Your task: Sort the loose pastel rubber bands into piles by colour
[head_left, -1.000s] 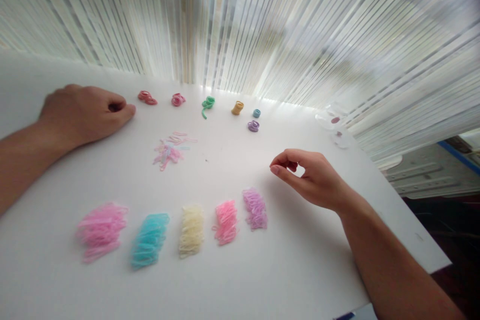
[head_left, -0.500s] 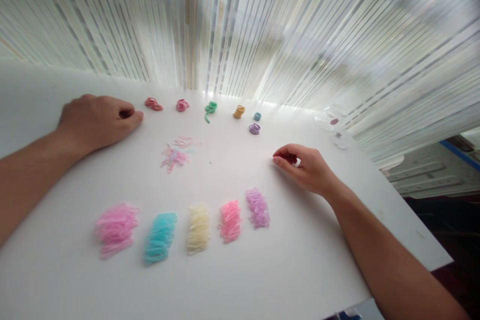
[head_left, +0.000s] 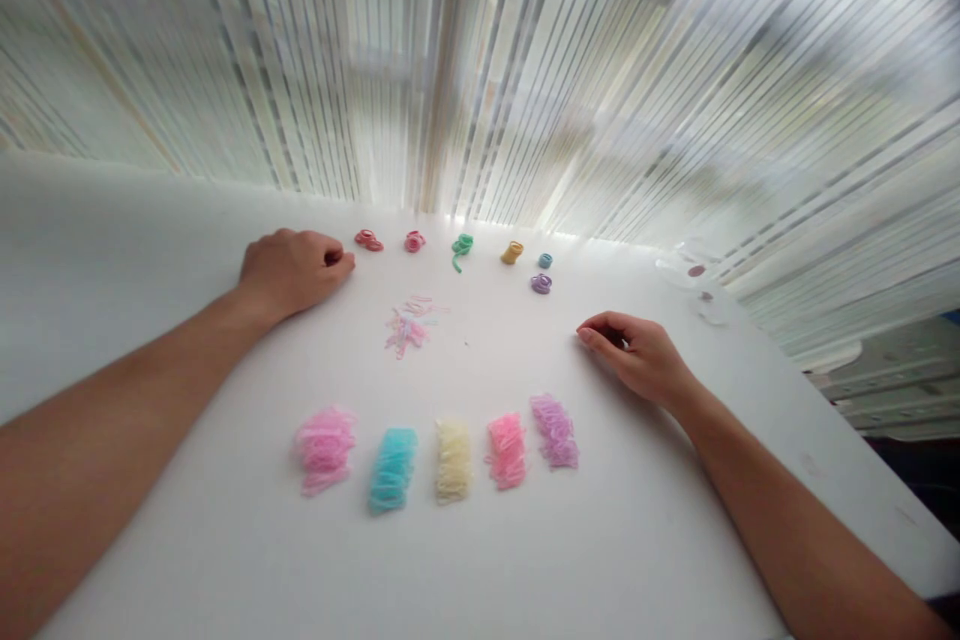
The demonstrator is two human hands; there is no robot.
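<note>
My left hand [head_left: 296,270] rests on the white table with its fingers curled closed, just left of a red coil [head_left: 368,240]; nothing shows in it. My right hand [head_left: 634,350] lies at the right, thumb and fingertips nearly meeting, with no object visible between them. Between the hands is a loose heap of pale pink and white bands [head_left: 408,332]. Nearer me stand piles of bands in a row: pink [head_left: 326,450], turquoise [head_left: 393,470], cream [head_left: 454,462], bright pink [head_left: 508,451] and lilac [head_left: 555,431].
Along the back are a pink coil [head_left: 414,241], a green coil [head_left: 462,246], a yellow coil [head_left: 512,252], a blue coil [head_left: 545,261] and a purple coil [head_left: 541,284]. Clear plastic pieces [head_left: 696,271] lie at the back right, before a striped blind [head_left: 480,70].
The view has swung left, so the table and everything on it appear further right. Both hands keep nearly the same pose and place beside the bands.
</note>
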